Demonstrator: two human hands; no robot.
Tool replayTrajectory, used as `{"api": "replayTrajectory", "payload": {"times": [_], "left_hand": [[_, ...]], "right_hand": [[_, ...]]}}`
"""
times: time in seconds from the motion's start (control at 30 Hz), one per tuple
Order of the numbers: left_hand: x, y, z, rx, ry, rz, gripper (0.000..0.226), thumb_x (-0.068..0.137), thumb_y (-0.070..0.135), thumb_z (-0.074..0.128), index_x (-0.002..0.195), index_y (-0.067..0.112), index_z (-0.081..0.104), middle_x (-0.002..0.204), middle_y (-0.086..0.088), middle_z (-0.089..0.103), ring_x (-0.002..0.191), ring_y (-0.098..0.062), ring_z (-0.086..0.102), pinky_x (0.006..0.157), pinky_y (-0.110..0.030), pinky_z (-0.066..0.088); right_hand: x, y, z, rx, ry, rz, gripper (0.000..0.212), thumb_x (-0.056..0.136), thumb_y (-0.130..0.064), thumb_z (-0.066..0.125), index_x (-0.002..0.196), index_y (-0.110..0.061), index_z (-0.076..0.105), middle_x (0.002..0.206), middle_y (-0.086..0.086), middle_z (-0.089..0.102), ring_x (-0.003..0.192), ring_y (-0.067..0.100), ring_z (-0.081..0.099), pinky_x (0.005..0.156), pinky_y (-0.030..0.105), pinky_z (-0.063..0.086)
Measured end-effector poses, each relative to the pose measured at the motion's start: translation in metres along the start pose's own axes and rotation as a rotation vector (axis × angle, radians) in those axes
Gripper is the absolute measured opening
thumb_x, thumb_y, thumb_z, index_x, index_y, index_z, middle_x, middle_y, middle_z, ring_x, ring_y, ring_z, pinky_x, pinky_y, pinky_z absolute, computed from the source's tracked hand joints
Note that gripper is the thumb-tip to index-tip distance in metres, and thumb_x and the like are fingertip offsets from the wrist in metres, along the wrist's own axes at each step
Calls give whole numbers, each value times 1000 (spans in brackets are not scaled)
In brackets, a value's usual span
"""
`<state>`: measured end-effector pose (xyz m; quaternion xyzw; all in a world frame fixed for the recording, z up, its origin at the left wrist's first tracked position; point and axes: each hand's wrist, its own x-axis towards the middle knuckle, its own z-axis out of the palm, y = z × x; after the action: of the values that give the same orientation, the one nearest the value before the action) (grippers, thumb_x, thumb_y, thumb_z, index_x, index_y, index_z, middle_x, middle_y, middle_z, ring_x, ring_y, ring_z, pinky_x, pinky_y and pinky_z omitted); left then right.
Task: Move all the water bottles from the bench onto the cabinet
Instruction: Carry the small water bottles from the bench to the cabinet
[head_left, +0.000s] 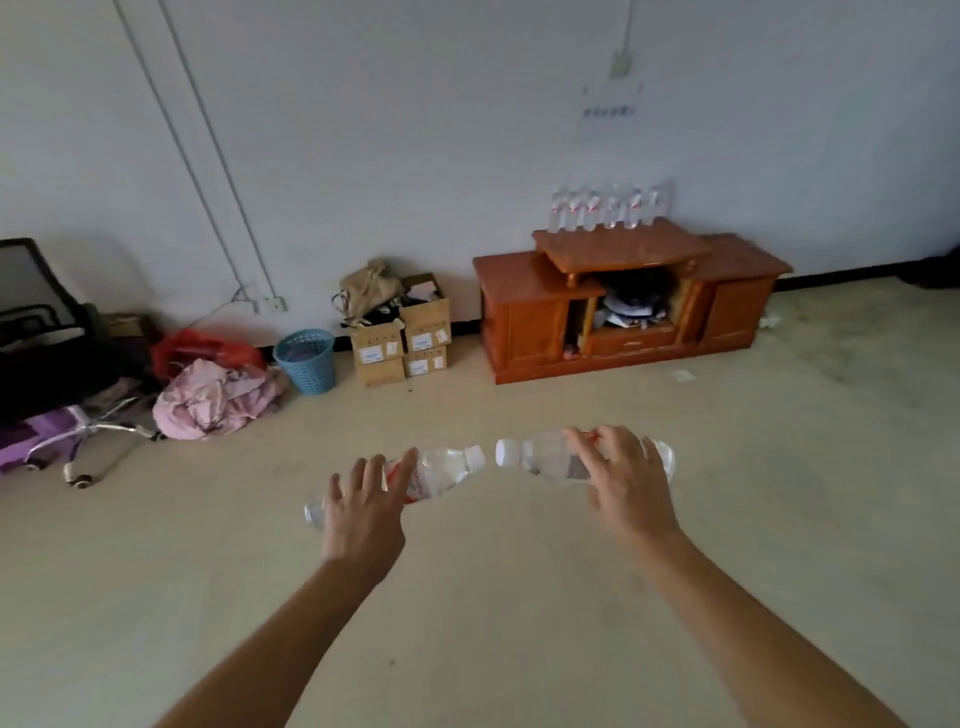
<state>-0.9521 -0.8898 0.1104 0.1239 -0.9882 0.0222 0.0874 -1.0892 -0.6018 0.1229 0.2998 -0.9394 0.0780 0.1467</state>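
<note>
Holding, left hand (363, 512): fingers curled over a clear plastic water bottle with red-and-white label (441, 474); bottle sideways in the air, white cap pointing right
Right hand (626, 483): fingers curled over a second clear plastic water bottle (540, 460); also sideways, white cap pointing left; the two caps near each other, apart
Floor (519, 597): pale beige, beneath both forearms
Cabinet: low reddish-brown wooden cabinet (530, 317) against the white wall, well beyond the hands
Cabinet top: row of upright clear bottles with red labels (608, 210) on the raised shelf; count too blurred to tell
Left of cabinet: stacked cardboard boxes (400, 343); blue plastic mesh basket (306, 361); crumpled pink cloth (218, 397)
</note>
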Motion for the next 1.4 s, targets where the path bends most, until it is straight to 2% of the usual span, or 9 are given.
{"api": "replayTrajectory", "payload": {"times": [0.13,0.3,0.57,0.7,0.97,1.1,1.2,1.3,1.4], "left_hand": [[96,34,11,-36,-10,144,95,57,3,84,140,23,42,113,-11,60,103,-34,58,82,-56,50],[213,102,41,-61,-42,279,95,59,8,88,140,23,42,111,-11,62,101,-33,60,78,-53,53],[404,205,59,-59,-14,315,92,58,19,93,137,21,48,110,-13,63,95,-33,64,74,-51,56],[467,224,59,-62,5,292,88,60,22,93,137,19,50,113,-16,63,97,-35,64,74,-52,56],[641,262,106,-90,-55,318,89,67,39,89,142,23,46,118,-12,64,95,-33,68,61,-45,59],[745,287,135,-105,-90,343,89,67,42,88,142,25,44,115,-9,66,94,-30,69,58,-39,57],[821,309,143,-160,-98,354,82,83,51,73,151,33,31,130,-3,59,110,-22,63,63,-31,53],[899,335,153,-160,-88,412,78,89,53,64,154,35,24,134,0,53,113,-19,59,62,-27,49],[964,366,159,-173,-97,492,87,73,45,81,145,31,35,115,-4,62,93,-22,65,48,-31,47]], "right_hand": [[30,51,3,-7,67,158,78,68,-1,72,138,-26,49,113,9,54,103,31,57,86,52,50],[82,136,29,-33,71,295,84,63,-2,79,138,-26,50,115,10,57,104,32,60,85,53,53],[214,292,75,17,68,348,89,62,-5,83,140,-28,47,118,7,56,107,29,59,85,50,54],[269,338,85,26,57,359,89,64,-7,85,140,-28,45,119,8,57,109,29,58,87,51,54],[410,441,133,8,51,354,86,70,-8,83,143,-29,42,120,9,56,108,29,59,86,49,55],[491,493,156,-25,58,375,85,69,-7,83,142,-29,45,117,8,57,103,29,61,82,47,56],[544,530,161,-42,86,393,80,69,-6,82,140,-28,51,116,7,58,100,27,62,80,44,56],[594,577,163,-33,107,417,80,69,-10,83,141,-27,51,114,5,58,96,27,64,74,41,56],[630,623,170,-21,75,469,82,66,-19,87,139,-30,52,110,3,58,88,24,66,60,35,54]]}}
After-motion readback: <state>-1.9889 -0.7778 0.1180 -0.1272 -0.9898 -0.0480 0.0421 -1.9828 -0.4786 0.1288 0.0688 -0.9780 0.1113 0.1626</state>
